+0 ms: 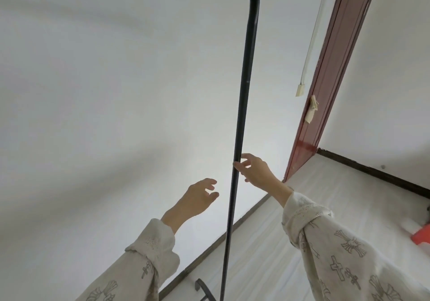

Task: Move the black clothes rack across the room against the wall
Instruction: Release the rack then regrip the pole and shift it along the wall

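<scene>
The black clothes rack shows as one thin upright pole that runs from the top edge to the bottom edge, close in front of the white wall. A curved black foot of the rack shows near the baseboard. My right hand is beside the pole on its right, fingers spread, with fingertips touching it but not wrapped around it. My left hand hovers to the left of the pole, fingers apart, a short gap away from it.
A dark red door frame stands at the right, with a white cable duct and a switch on the wall beside it. A dark baseboard lines the pale floor. Something red lies at the right edge.
</scene>
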A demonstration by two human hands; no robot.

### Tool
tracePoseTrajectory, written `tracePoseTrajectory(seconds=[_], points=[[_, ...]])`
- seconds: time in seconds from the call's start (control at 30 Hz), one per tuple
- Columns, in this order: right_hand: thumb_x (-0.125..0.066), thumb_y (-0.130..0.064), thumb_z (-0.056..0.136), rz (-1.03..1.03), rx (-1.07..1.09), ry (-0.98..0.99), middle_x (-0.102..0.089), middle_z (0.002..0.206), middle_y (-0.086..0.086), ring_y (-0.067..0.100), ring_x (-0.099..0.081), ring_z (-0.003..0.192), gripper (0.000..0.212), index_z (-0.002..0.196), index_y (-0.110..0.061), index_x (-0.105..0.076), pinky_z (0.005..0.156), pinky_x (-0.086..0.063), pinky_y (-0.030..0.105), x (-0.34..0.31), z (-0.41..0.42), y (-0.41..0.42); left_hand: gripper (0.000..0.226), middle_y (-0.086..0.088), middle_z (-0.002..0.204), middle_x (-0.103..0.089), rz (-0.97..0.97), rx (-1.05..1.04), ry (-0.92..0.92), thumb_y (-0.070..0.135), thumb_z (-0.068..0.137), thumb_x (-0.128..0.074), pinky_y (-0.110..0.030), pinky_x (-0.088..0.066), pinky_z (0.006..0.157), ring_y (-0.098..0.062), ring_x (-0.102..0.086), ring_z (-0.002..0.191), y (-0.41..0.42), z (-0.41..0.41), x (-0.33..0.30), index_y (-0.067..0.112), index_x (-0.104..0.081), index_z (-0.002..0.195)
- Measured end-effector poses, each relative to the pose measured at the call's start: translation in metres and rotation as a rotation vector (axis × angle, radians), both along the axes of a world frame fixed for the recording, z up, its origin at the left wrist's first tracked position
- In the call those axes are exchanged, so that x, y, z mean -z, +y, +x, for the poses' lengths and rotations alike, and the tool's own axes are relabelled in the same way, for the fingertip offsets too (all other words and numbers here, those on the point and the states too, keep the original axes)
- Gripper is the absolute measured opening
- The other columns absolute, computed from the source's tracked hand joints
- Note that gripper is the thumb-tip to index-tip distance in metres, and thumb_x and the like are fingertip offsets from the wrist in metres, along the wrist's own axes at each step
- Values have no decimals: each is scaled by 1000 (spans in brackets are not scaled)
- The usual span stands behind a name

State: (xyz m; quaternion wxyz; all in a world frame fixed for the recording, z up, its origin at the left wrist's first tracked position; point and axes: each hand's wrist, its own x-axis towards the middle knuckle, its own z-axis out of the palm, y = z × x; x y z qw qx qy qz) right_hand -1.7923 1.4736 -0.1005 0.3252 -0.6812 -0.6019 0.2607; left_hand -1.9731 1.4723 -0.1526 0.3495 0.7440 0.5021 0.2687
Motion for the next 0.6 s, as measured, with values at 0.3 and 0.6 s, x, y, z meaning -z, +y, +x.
tracePoseTrajectory(seconds=[0.3,0.6], points=[[-54,-18,90,115,-351,-29,-54,72,-3,21,-52,73,12,88,-6,-54,66,-41,28,0,10,65,19,-9,106,-67,-51,-167,21,20,87,-55,-26,-43,78,-25,-63,99,61,68,8,7,-57,102],[-53,-18,91,168,-403,-6,-54,81,1,23,-53,84,16,91,-2,-56,71,-36,28,6,-9,116,16,-14,100,-69,5,-290,40,15,87,-55,-38,-47,87,-31,-62,97,108,56,12,4,-57,97]])
